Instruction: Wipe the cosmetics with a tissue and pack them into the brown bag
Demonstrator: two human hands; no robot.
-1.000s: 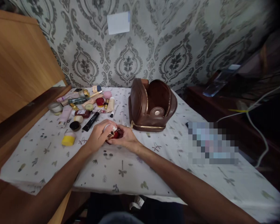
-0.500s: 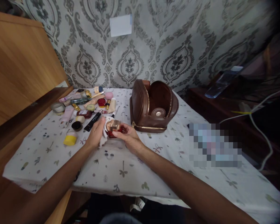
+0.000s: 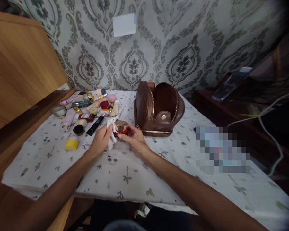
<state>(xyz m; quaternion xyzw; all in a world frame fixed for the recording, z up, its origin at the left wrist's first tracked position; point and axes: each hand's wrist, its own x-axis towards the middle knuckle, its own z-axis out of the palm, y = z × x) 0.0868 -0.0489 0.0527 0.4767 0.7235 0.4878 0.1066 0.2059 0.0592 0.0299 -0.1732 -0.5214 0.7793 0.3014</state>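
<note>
Between thumb and fingers, my right hand (image 3: pixel 135 138) grips a red cosmetic jar (image 3: pixel 121 132) with a shiny rose-gold lid. My left hand (image 3: pixel 101 139) pinches a crumpled white cloth (image 3: pixel 111 145), which touches the left side of the jar. Both hands are just above the table, and the fingers behind the cloth are partly hidden. A black tube (image 3: pixel 95 125) lies just beyond my left hand. Right of and behind my right hand stands a brown cosmetic bag (image 3: pixel 144 109), its top unzipped and gaping; its inside is dark.
Several tubes, jars and bottles lie at the back left, among them a pink tube (image 3: pixel 68 120) and a yellow-based jar (image 3: pixel 71 143). A wooden panel (image 3: pixel 24 61) borders the left side. A blurred-out flat object (image 3: pixel 221 149) lies right, near a white cable (image 3: pixel 274 141).
The jar and both hands have shifted slightly right and up. The jar's lid, partly covered by cloth before, now shows more fully. The bag and other cosmetics stay put.
</note>
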